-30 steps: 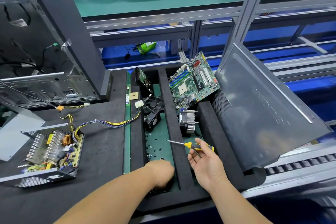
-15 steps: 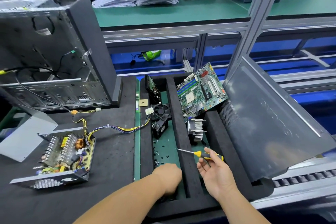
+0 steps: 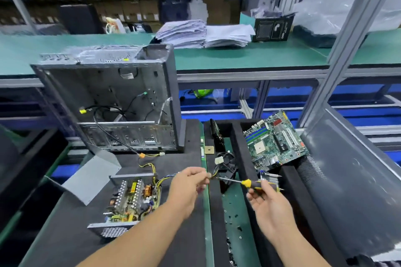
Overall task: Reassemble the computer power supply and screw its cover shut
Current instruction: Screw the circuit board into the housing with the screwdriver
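Left hand (image 3: pixel 189 188) is pinching something tiny, likely a screw, hard to tell. Right hand (image 3: pixel 268 204) grips the yellow-handled screwdriver (image 3: pixel 249 183). The open power supply (image 3: pixel 130 201) sits at 8 o'clock, its grey cover (image 3: pixel 91 178) lying beside it. A fumbled screw could drop onto that bare board.

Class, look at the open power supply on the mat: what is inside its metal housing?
Inside the power supply sits a circuit board carrying finned heatsinks, a copper coil and capacitors, with yellow wires leading out. The board's underside and the housing floor are hidden.
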